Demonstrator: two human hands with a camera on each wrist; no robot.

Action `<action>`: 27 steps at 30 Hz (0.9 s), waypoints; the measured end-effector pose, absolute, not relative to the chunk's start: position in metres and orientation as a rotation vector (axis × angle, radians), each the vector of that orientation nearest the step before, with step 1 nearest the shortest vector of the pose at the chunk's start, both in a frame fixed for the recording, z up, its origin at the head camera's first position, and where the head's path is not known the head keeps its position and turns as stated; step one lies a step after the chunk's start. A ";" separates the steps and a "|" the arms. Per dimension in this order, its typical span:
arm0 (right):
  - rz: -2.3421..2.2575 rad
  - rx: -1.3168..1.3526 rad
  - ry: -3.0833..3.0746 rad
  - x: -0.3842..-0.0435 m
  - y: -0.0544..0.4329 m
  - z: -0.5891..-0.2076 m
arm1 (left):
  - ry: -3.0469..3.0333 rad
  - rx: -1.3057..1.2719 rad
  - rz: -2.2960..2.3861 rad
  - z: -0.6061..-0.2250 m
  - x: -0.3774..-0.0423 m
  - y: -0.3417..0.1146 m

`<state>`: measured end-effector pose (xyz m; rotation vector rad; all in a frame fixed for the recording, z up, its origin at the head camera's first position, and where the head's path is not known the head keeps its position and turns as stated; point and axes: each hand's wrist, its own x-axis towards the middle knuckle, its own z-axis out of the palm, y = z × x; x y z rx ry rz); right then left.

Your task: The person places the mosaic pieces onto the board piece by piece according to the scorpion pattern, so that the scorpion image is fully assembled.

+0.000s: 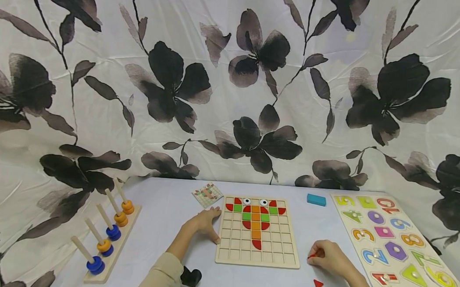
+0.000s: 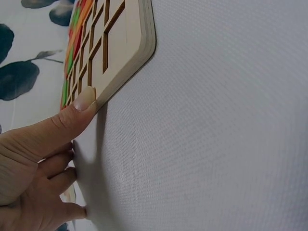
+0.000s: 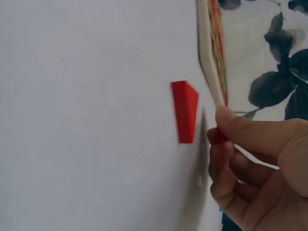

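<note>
A wooden grid board (image 1: 257, 256) with red, green and orange pieces and two eye pieces lies mid-table. My left hand (image 1: 207, 224) rests along its left edge, fingers spread, the thumb (image 2: 84, 99) touching the rim in the left wrist view. Right of the board, my right hand (image 1: 327, 256) pinches a small red piece (image 3: 221, 136) between thumb and fingers, which hide most of it. A red triangle piece (image 1: 318, 284) lies on the table just below that hand; in the right wrist view this triangle block (image 3: 184, 113) shows its thick side.
A pattern card (image 1: 207, 195) lies behind the board's left corner, a blue block (image 1: 316, 199) behind its right. At left stands a peg stacker (image 1: 105, 267) with blue and orange rings. A number-and-shape puzzle board (image 1: 370, 248) lies at right. A black object (image 1: 191, 277) sits by the left sleeve.
</note>
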<state>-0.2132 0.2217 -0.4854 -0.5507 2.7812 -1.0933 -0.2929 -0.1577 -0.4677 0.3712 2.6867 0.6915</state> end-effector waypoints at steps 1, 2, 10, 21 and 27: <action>-1.110 -0.572 2.781 -0.215 0.220 -0.485 | 2.688 0.371 0.690 -0.468 -0.293 -0.158; -1.128 -0.592 2.782 -0.216 0.218 -0.484 | 2.688 0.370 0.688 -0.468 -0.293 -0.158; -1.263 -0.649 2.731 -0.232 0.185 -0.471 | 2.685 0.381 0.690 -0.471 -0.294 -0.159; -1.289 -0.710 2.741 -0.254 0.141 -0.472 | 2.677 0.363 0.698 -0.470 -0.293 -0.158; -1.159 -0.781 2.704 -0.258 0.129 -0.474 | 2.677 0.357 0.685 -0.469 -0.294 -0.158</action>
